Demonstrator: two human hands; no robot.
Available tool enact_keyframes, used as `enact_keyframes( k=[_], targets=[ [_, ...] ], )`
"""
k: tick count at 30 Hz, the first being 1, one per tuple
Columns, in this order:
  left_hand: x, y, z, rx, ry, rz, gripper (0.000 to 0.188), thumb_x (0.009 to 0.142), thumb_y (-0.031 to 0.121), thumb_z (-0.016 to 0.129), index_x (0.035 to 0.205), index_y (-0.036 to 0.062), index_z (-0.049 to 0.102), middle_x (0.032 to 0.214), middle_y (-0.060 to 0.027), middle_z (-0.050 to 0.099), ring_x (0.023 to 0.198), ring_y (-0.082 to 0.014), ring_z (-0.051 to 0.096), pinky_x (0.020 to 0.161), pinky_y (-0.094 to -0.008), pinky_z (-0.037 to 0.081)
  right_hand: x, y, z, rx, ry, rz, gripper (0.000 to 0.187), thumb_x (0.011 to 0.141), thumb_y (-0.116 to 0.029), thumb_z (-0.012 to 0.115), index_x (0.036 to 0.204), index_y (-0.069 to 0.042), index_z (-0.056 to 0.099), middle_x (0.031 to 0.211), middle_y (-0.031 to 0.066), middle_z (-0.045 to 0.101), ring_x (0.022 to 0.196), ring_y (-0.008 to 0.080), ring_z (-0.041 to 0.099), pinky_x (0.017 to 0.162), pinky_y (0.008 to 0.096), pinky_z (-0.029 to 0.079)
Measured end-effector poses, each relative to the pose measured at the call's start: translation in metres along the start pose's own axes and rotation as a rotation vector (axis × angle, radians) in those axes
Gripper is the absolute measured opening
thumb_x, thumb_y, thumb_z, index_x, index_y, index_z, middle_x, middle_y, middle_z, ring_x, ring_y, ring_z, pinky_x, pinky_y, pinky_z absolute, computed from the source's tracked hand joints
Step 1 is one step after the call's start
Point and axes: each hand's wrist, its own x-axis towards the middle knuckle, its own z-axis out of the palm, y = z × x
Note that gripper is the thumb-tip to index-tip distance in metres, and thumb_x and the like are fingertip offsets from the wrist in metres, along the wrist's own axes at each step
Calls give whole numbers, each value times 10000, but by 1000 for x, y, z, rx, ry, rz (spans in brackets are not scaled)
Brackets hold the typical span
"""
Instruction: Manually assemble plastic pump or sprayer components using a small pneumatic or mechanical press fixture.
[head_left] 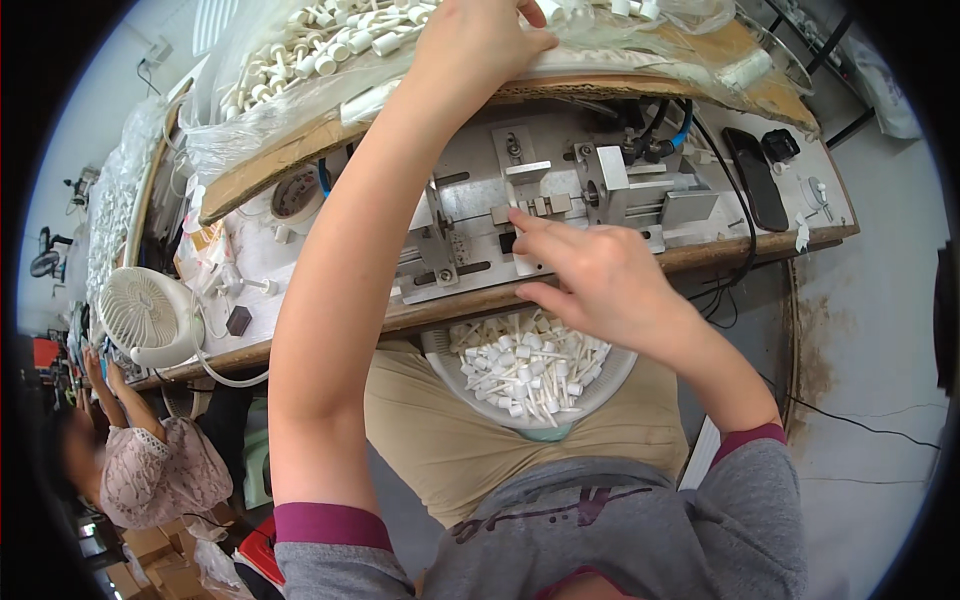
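Observation:
My left hand [482, 45] reaches over a pile of white plastic pieces with round caps and thin stems [320, 50]. The top edge cuts off part of its fingers; the thumb and one fingertip show apart, with nothing visible between them. Below it, my right hand [605, 275] is over a metal clamping fixture [530, 175] on the bench. Its index finger is stretched out, the tip at a small metal block [548, 206] in the fixture's middle. The thumb sits apart, near the bench's front edge, and the other fingers are curled and partly hidden.
A basket [622, 385] of white capped pieces rests on my lap. On the bench are a white fan [145, 312], a tape roll [297, 195] and a black phone [755, 180]. Cardboard [270, 165] overhangs the fixture; black cables hang at right. Another person [165, 465] sits at left.

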Motion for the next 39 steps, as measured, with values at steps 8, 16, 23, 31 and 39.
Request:
enact_keyframes(
  k=[8,16,23,31,39],
  targets=[
    [-43,13,-45,-67,114,-30,244,866,100,718,1085,-6,724,928,-178,706,809,-272,721,705,-358,560,102,58,-88,66,402,64,171,893,-131,740,1039,-45,724,962,40,739,726,102,667,634,227,513],
    [-31,-25,-22,104,52,-111,227,818,196,785,976,39,741,892,-115,730,795,-222,719,714,-347,553,180,108,-58,-147,-65,316,293,872,-199,682,1105,-21,685,1070,194,710,1019,366,666,904,433,518],
    [-111,43,-60,-197,117,22,299,773,63,821,1063,46,754,1120,-72,700,802,-132,685,691,-260,578,152,92,-57,-25,92,146,233,815,-203,689,911,1,746,871,198,726,826,319,706,764,399,548],
    [-201,64,-11,59,-92,16,273,735,149,829,989,87,750,1195,-56,725,704,-204,672,645,-299,534,141,80,-70,144,-88,228,351,840,-265,702,1035,26,718,924,164,729,839,233,678,752,344,516],
    [-191,64,-7,175,-151,-26,270,727,205,829,965,100,759,1178,1,734,538,-209,596,555,-288,491,122,73,-71,409,185,246,348,826,-226,820,1016,25,672,852,96,693,732,122,612,664,248,495]
  ],
)
